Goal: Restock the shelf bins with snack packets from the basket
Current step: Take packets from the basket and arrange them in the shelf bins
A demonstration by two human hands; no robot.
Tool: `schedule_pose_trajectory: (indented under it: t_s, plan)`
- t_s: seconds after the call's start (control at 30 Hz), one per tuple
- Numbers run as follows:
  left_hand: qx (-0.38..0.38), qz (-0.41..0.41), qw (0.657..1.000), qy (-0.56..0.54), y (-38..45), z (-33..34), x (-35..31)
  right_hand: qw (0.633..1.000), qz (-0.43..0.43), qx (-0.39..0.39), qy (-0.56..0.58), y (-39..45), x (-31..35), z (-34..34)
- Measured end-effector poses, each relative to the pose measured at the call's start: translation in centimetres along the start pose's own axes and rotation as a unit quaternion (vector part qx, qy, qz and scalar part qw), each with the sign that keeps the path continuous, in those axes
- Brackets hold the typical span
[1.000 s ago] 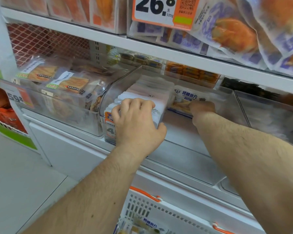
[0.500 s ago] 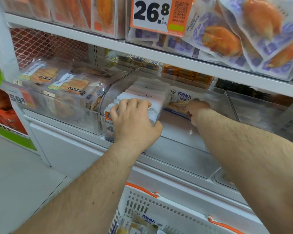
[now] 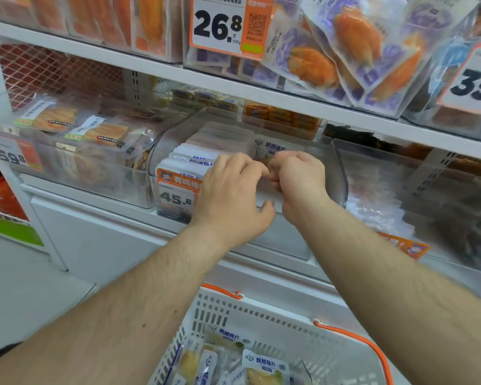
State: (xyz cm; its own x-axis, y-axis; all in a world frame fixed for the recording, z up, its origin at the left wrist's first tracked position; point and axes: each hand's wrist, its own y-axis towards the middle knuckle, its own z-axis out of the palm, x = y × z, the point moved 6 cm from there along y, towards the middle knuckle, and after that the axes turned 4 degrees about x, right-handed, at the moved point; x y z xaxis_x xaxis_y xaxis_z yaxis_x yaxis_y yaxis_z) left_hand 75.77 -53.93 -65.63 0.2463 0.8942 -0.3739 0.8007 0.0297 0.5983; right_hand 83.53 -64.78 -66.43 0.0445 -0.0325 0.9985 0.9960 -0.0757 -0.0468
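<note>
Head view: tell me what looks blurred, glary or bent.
Head view: wide-angle bend bows the upper shelf edge; the clear bin shows pale sheen that hazes the packets behind; both hands, left and right, look slightly soft; the basket is fairly sharp.

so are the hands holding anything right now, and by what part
Cannot be told for sure. Both the left hand and right hand have curled fingers meeting over the clear bin, but any packet between them is hidden.
</note>
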Motion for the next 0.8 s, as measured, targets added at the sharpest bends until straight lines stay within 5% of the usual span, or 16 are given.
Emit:
schedule_pose_trajectory:
  t_s: [0.17, 0.27, 0.57, 0.63, 0.8]
  plan:
    - [0.263, -0.014, 0.962, -0.072, -3.8, 3.3, -1.6, 0.995, -0.079, 0.023, -0.059, -4.8, -1.9, -3.5]
    - [0.391, -0.022, 0.919, -0.050, -6.7, 6.1, -1.1, 0.991, -0.045, 0.021, -0.122, -5.9, -6.6, -5.5]
    - [0.602, -0.043, 0.797, 0.031, -12.3, 10.5, 0.9, 0.933, 0.103, 0.098, -0.332, -8.3, -22.0, -9.0]
    - [0.615, -0.041, 0.787, 0.036, -12.6, 10.9, 0.9, 0.874, 0.169, 0.200, -0.408, -9.4, -26.3, -8.9]
    - [0.644, -0.035, 0.763, 0.050, -13.2, 11.8, 0.6, 0.627, 0.225, 0.444, -0.599, -13.6, -34.3, -9.2]
